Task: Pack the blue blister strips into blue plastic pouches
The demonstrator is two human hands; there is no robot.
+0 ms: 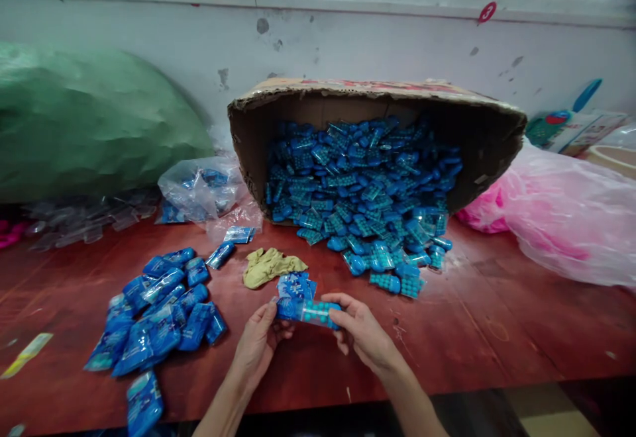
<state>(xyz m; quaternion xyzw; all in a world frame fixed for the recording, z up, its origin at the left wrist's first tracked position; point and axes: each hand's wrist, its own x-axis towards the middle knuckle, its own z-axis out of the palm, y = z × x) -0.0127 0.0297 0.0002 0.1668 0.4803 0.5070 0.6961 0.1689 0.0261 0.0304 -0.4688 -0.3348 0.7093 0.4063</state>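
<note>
Both hands hold one small blue packet [308, 310] just above the red table [497, 338]. My left hand [258, 341] pinches its left end. At the right end, my right hand [360, 331] grips the packet's teal, dotted part. Directly behind the packet lies another blue packet [297, 285]. A tipped cardboard box [377, 102] behind spills several blue pieces [368, 192] onto the table. A pile of filled blue packets [159, 311] lies to the left of my left hand.
A crumpled yellow-green cloth [268, 266] lies between the hands and the box. Clear plastic bags [201, 189] sit left of the box, a large green sack [84, 119] at far left, pink plastic bags [561, 218] at right. A white wall [348, 40] runs behind.
</note>
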